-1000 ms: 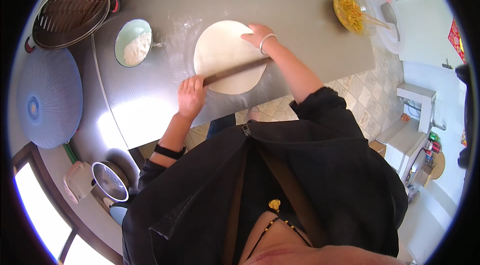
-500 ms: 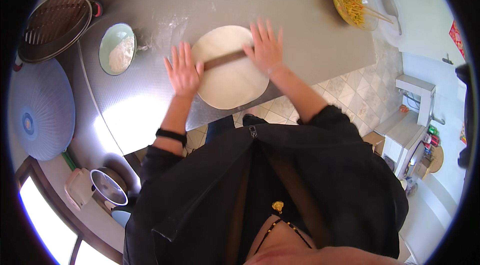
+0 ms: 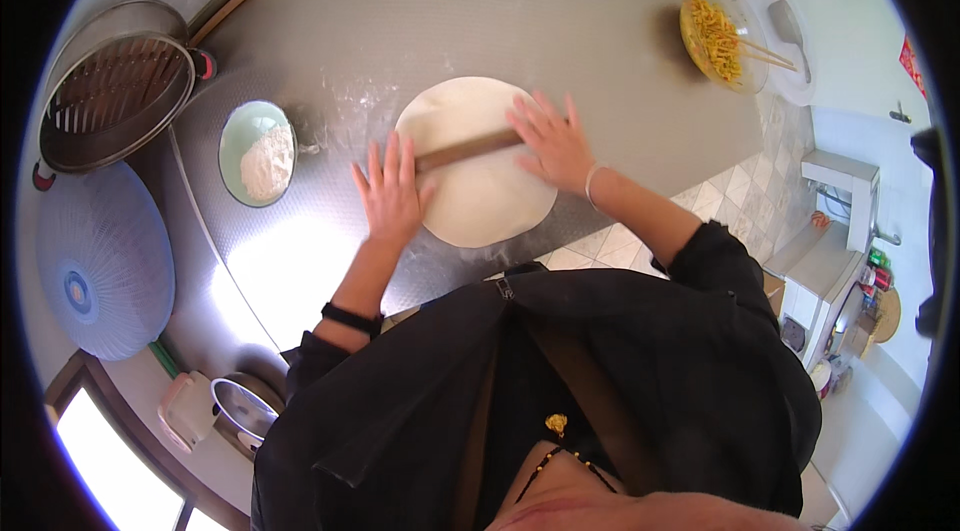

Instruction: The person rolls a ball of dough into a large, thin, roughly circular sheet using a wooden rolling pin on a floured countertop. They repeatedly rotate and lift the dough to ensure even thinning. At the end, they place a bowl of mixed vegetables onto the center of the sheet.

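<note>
A large round sheet of pale dough (image 3: 490, 211) lies on the metal worktop (image 3: 640, 121) in front of me. Across its middle rests a dark wooden rolling pin (image 3: 467, 150), tilted up to the right. My left hand (image 3: 392, 196) presses flat on the pin's left end, fingers stretched out and apart. Over the right end lies my right hand (image 3: 556, 146), its fingers extended and slanting inward to the left. Both hands cover the pin's ends, and neither is wrapped around it. Loose flour (image 3: 365, 93) dusts the worktop beyond my left hand.
A pale green bowl (image 3: 232, 139) of white flour stands left of the dough. At the far right are a glass bowl (image 3: 690, 36) of yellow shredded food and chopsticks (image 3: 768, 55). A rack-bottomed pan (image 3: 115, 96) and blue plastic basket (image 3: 110, 261) sit at the left.
The whole view has shifted, so things appear lower and farther right. My right hand has turned inward and come slightly nearer me over the dough. Both hands stay on the rolling pin.
</note>
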Action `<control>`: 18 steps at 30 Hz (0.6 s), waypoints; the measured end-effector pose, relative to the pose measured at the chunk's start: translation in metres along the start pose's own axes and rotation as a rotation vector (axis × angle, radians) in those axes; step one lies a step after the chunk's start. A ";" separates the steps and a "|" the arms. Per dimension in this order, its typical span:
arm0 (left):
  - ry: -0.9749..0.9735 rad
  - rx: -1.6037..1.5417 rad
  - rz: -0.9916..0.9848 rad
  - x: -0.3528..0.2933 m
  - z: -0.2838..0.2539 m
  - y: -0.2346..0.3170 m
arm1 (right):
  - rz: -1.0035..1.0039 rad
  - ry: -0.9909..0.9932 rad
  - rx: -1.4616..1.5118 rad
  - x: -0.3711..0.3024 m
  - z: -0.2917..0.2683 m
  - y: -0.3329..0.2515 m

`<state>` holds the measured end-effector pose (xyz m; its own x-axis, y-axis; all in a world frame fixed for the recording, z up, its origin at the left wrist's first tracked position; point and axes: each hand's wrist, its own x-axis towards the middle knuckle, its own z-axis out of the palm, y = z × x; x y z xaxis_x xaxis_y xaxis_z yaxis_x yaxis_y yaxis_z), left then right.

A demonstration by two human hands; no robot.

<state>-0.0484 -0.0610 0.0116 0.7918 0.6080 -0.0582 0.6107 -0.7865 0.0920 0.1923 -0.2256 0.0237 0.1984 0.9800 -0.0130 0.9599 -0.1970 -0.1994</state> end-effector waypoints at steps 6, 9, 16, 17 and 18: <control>0.366 0.010 -0.062 0.208 0.009 -0.061 | 0.273 0.529 -0.180 0.171 0.027 0.082; 0.365 -0.012 0.028 0.216 0.001 -0.060 | 0.352 0.489 -0.173 0.164 0.027 0.082; 0.200 -0.177 0.165 0.026 -0.002 -0.032 | 0.144 0.051 0.076 0.009 0.005 -0.013; 0.165 -0.145 0.161 0.008 -0.001 -0.033 | 0.109 0.053 0.108 -0.013 0.004 -0.022; 0.131 -0.114 0.150 -0.005 0.001 -0.033 | 0.092 -0.019 0.095 -0.031 0.004 -0.027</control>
<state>-0.0727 -0.0379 0.0082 0.8609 0.5000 0.0939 0.4752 -0.8562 0.2026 0.1592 -0.2505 0.0258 0.2800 0.9585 -0.0534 0.9145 -0.2832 -0.2889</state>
